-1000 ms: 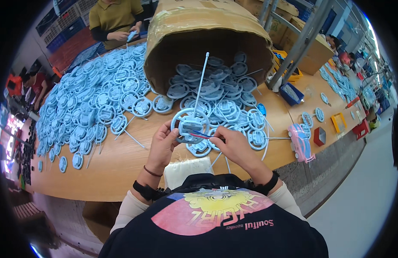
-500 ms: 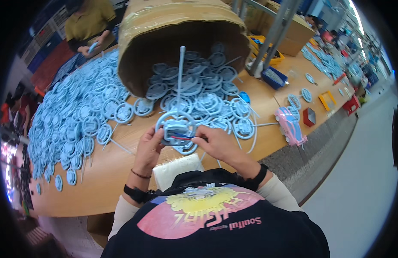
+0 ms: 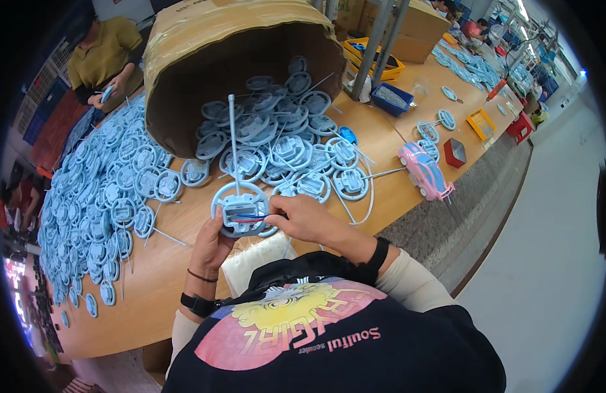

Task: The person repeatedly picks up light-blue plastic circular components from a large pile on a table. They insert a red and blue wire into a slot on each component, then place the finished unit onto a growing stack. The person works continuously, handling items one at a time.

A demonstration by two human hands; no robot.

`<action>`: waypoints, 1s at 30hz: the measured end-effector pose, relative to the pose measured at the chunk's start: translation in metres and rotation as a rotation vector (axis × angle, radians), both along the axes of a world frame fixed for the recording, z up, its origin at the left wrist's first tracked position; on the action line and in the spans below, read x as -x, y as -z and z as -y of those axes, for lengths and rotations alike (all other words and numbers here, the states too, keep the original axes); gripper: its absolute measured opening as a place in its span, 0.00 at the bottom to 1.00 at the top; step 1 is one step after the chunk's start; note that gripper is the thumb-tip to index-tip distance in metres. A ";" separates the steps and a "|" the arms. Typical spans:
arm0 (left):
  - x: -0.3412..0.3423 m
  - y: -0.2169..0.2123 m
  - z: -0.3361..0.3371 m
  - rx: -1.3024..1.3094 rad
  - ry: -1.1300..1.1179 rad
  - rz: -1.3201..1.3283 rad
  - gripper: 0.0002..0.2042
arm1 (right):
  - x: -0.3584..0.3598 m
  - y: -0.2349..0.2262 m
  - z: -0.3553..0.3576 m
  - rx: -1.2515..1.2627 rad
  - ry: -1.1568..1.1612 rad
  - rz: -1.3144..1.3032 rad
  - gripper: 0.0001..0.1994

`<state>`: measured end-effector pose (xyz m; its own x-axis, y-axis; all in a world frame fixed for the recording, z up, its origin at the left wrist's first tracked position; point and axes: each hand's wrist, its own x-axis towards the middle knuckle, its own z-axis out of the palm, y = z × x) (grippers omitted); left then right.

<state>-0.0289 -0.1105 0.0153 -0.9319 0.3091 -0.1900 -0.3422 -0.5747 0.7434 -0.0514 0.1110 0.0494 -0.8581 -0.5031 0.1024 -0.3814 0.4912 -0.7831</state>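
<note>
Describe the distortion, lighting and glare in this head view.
Head view: fisheye bends the wooden table edge and blackens the corners; even overhead light, bright glare on the floor at right; left hand, right hand and blue wheel part stay sharp.

- Left hand (image 3: 214,245): raised from the lower edge, palm up, fingers curled in a grip, banded wrist bent.
- Right hand (image 3: 309,219): reaching leftward, fingers pinched together, forearm angled across.

Bright, even overhead light fills the scene, casting soft shadows. Fisheye distortion bends straight edges toward a black rim. The far right looks washed out.
</note>
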 end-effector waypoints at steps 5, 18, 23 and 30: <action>-0.009 0.005 0.007 0.007 -0.035 -0.001 0.19 | 0.004 0.012 0.007 -0.024 -0.062 0.089 0.10; 0.006 -0.018 0.260 0.594 -0.652 -0.099 0.18 | 0.013 0.037 -0.039 0.026 0.035 0.315 0.12; 0.086 0.005 0.196 0.649 -0.387 -0.353 0.16 | 0.017 0.031 -0.034 0.091 0.064 0.295 0.10; 0.087 0.092 0.012 1.511 0.145 -0.415 0.24 | 0.010 0.037 -0.043 0.100 0.103 0.340 0.08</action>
<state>-0.1163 -0.1227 -0.0768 -0.9759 0.1651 -0.1425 0.0393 0.7757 0.6299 -0.0610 0.1542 0.0120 -0.8972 -0.4142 -0.1533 -0.0436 0.4285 -0.9025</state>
